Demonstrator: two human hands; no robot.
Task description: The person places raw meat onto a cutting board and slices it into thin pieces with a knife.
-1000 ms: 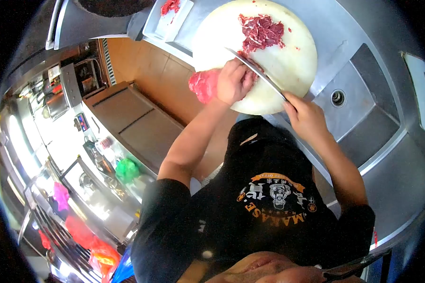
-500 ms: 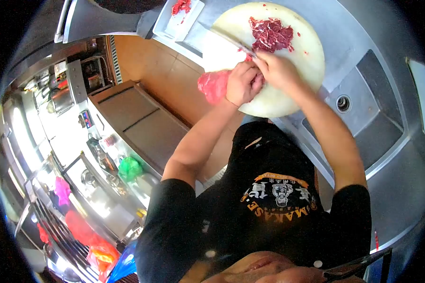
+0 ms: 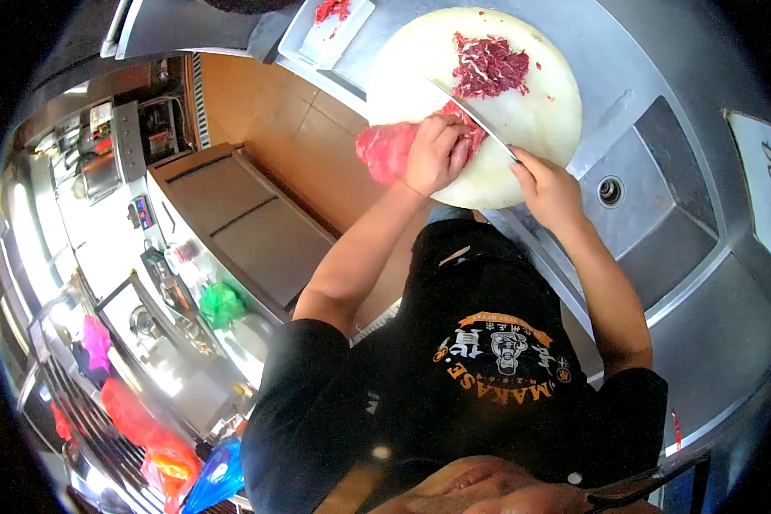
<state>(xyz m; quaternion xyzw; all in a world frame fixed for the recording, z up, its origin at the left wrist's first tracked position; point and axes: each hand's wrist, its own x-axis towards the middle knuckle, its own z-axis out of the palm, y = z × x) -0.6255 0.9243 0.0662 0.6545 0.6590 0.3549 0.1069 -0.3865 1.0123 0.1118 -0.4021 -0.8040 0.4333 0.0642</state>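
A large piece of red meat (image 3: 385,152) lies across the left edge of the round white cutting board (image 3: 535,111). My left hand (image 3: 438,154) presses on it with curled fingers, close to its cut end. The handle of a long knife (image 3: 475,116) is in my right hand (image 3: 550,190), at the board's right side. Its blade runs up and left along the cut end, just right of my left fingers. A pile of sliced meat (image 3: 490,65) rests near the top of the board, with small scraps around it.
A white tray (image 3: 324,43) with some red meat stands at upper left. To the right of the board is a steel sink (image 3: 651,206) with a drain. A brown cabinet (image 3: 244,218) and a counter with green, red and blue bags are at left.
My right hand and the knife moved up and left across the meat, then back down and right. My left hand stays on the meat. The camera view has shifted slightly.
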